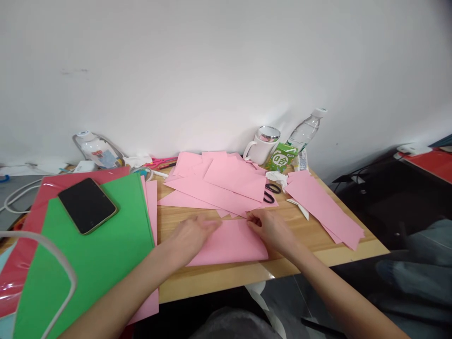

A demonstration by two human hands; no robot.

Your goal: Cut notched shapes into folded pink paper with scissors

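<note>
A sheet of pink paper (231,245) lies folded over at the table's near side, its fold curving along the edge closest to me. My left hand (196,233) rests over its left part with fingers stretched out, slightly blurred. At the far right corner, the thumb and fingers of my right hand (270,227) pinch the paper's edge. Just beyond both hands is a loose pile of pink paper pieces (219,181). Black scissor handles (273,188) stick out from the pile's right side; the blades are hidden.
Pink strips (323,207) lie at the right. Behind stand a white mug (264,146), a green carton (281,157) and a tilted clear bottle (306,129). Leftward, a phone (87,205) lies on green sheets (95,263), and a white cable (63,261) loops in front.
</note>
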